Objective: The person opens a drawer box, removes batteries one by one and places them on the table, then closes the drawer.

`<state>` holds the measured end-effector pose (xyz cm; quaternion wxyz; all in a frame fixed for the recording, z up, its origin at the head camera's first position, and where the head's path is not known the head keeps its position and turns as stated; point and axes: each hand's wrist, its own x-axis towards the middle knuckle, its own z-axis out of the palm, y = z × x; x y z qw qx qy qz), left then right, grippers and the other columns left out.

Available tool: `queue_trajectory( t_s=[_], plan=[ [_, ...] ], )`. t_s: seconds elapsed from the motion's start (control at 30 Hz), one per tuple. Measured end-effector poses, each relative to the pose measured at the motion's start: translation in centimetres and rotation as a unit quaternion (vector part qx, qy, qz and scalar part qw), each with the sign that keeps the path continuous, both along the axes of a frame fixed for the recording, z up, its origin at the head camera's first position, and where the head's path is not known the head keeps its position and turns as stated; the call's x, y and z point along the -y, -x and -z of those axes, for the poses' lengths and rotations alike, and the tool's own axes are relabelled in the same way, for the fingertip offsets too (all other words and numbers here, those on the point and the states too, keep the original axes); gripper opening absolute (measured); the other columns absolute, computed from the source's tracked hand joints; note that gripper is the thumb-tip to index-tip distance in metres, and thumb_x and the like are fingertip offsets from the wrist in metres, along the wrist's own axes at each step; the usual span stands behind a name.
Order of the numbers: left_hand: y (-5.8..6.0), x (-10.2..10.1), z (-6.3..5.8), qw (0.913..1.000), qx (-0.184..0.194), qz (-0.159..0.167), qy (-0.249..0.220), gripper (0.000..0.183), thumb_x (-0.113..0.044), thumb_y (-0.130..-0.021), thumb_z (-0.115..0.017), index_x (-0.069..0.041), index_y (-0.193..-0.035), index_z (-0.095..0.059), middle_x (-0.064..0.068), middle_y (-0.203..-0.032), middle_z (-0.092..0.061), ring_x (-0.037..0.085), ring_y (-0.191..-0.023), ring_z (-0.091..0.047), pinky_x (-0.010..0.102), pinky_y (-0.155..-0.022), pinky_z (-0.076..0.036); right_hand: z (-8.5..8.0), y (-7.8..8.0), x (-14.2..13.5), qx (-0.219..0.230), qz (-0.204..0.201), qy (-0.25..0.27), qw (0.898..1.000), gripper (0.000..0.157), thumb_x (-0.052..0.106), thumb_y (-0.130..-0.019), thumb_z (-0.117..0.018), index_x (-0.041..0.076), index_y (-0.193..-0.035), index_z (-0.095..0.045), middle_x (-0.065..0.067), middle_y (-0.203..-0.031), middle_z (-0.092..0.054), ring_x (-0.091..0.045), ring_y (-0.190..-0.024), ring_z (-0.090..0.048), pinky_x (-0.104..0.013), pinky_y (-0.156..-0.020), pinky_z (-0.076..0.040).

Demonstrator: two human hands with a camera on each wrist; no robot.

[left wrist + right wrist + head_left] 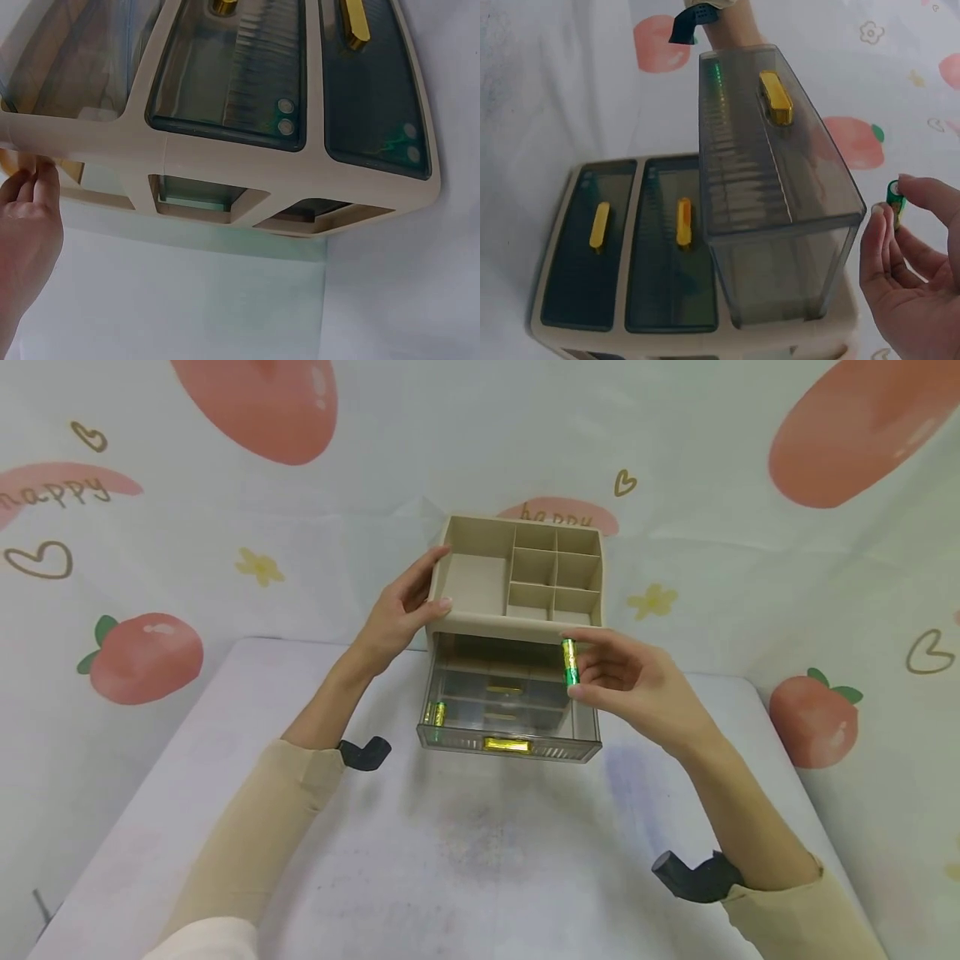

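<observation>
A beige drawer organizer [474, 585] with compartments on top has its upper clear drawer [510, 748] pulled out. My left hand [393, 614] grips the organizer's left side, thumb on the top front rim and fingers along the side edge. Between thumb and fingertips my right hand [637, 689] pinches a green-and-gold battery [571, 662], upright above the drawer's right part. Another battery [439, 714] stands in the drawer's front left corner; a reflection beside it makes a count uncertain. The right wrist view shows the pinched battery [895, 196] mostly end-on.
Two lower drawers, the middle one [225, 82] and the bottom one [375, 97], are shut, with pairs of round discs behind their fronts. A white table [480, 852] carries the organizer. Behind hangs a fruit-patterned cloth [390, 460]. Black wrist mounts [365, 753] sit on both forearms.
</observation>
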<state>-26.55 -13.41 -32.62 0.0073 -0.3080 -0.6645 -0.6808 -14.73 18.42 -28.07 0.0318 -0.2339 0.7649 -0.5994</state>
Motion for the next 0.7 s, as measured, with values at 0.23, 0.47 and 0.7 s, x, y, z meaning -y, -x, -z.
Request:
queue_trajectory(
  t_s=[0.23,0.47,0.7],
  plan=[
    [-0.1,-0.1,0.0,1.0,0.002,-0.001,0.0,0.065,-0.003,-0.098,-0.057,-0.012,-0.156,-0.032,0.002,-0.161,-0.027,0.023,-0.149,-0.024,0.033,-0.117,-0.026,0.3,-0.2,-1.4,-0.005,0.02,0.019,1.0,0.052,-0.01,-0.084,-0.071,0.002,-0.133,-0.061,-0.007,-0.099,-0.062,-0.017,-0.088,-0.061,-0.021,-0.076,-0.052],
    [-0.1,-0.1,0.1,1.0,0.0,-0.002,-0.001,0.065,-0.001,-0.098,-0.057,-0.011,-0.156,-0.032,0.002,-0.161,-0.027,0.022,-0.149,-0.024,0.033,-0.118,-0.024,0.8,-0.4,-2.5,0.005,0.034,0.037,0.999,0.052,-0.012,-0.085,-0.07,0.003,-0.134,-0.061,-0.005,-0.098,-0.063,-0.014,-0.087,-0.062,-0.021,-0.075,-0.053],
    [0.0,-0.1,0.0,1.0,-0.002,-0.002,-0.001,0.064,-0.001,-0.098,-0.056,-0.01,-0.156,-0.031,0.002,-0.162,-0.026,0.021,-0.149,-0.022,0.031,-0.118,-0.022,1.6,-0.7,-3.4,0.027,0.051,0.047,0.997,0.052,-0.011,-0.085,-0.07,0.003,-0.134,-0.061,-0.003,-0.098,-0.064,-0.011,-0.086,-0.062,-0.021,-0.076,-0.053]
  ],
)
